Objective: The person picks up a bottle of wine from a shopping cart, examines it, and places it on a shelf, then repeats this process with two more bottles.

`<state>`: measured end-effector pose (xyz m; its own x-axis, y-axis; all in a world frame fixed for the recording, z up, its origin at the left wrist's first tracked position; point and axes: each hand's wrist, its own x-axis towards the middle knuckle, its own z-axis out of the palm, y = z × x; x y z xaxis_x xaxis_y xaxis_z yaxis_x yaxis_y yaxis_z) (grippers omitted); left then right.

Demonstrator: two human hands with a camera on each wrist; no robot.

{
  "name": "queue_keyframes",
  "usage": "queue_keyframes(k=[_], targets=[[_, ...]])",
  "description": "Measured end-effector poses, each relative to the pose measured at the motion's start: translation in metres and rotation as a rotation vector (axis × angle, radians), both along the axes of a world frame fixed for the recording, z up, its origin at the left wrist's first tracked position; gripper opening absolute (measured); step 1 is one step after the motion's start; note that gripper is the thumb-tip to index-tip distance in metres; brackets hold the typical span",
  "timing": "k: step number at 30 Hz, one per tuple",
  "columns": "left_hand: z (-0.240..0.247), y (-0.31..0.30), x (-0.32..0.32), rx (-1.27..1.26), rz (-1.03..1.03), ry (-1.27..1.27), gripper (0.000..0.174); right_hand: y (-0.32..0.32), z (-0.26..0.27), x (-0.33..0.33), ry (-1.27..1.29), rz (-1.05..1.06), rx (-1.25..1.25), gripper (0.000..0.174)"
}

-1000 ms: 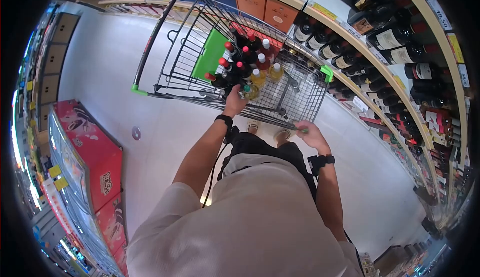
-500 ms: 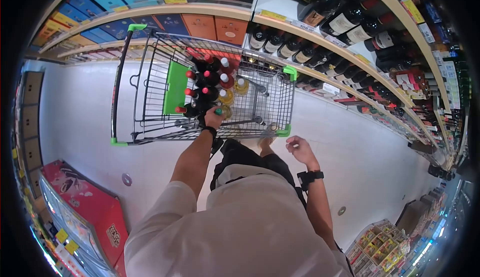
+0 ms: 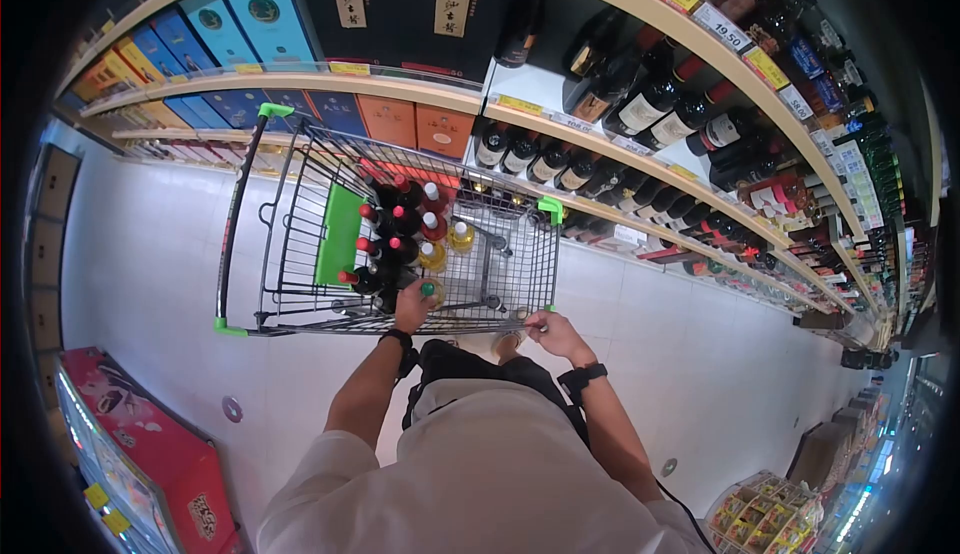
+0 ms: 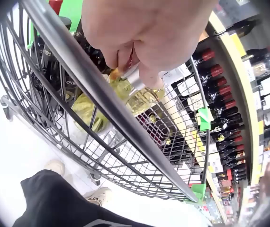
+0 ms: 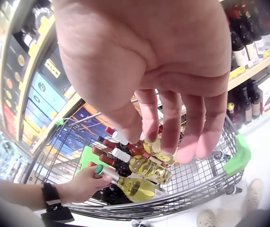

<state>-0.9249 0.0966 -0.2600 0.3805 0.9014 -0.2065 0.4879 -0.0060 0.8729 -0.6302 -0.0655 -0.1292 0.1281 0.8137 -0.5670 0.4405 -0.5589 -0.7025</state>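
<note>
One green-capped bottle [image 5: 137, 188] inside cart [image 3: 549, 211], neck gripped by left hand [image 5: 84, 183], which partly covers it in head view. Right hand [image 3: 560, 338] near cart's rim, fingers loosely spread; contact unclear. Dark bottles [image 3: 403, 224] crowd alongside, bases hidden.

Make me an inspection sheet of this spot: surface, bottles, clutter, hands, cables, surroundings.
Surface: wire cart, bare mesh at one end, on a pale floor.
Bottles: bottles with red, white and green caps grouped near the green panel.
Clutter: nothing seen.
Hands: left hand holds the green-capped bottle by the neck; right hand open at the cart's rim, contact unclear.
Cables: black cord by the right sleeve.
Surroundings: shelves of boxes and more bottles; red case across the aisle.
</note>
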Motion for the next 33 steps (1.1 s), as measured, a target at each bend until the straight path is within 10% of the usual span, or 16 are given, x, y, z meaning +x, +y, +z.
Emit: queue_keyframes(k=[9, 19, 33], targets=[[0.099, 0.005, -0.002, 0.058, -0.075, -0.269, 0.035, 0.042, -0.011, -0.03, 0.058, 0.209, 0.054, 0.023], [0.278, 0.039, 0.047, 0.36, -0.128, -0.442, 0.021, 0.087, 0.059, -0.056, 0.022, 0.14, 0.565, 0.109], [0.436, 0.103, 0.11, 0.408, -0.208, -0.6, 0.026, 0.115, 0.177, -0.059, 0.261, -0.078, 0.895, 0.095]])
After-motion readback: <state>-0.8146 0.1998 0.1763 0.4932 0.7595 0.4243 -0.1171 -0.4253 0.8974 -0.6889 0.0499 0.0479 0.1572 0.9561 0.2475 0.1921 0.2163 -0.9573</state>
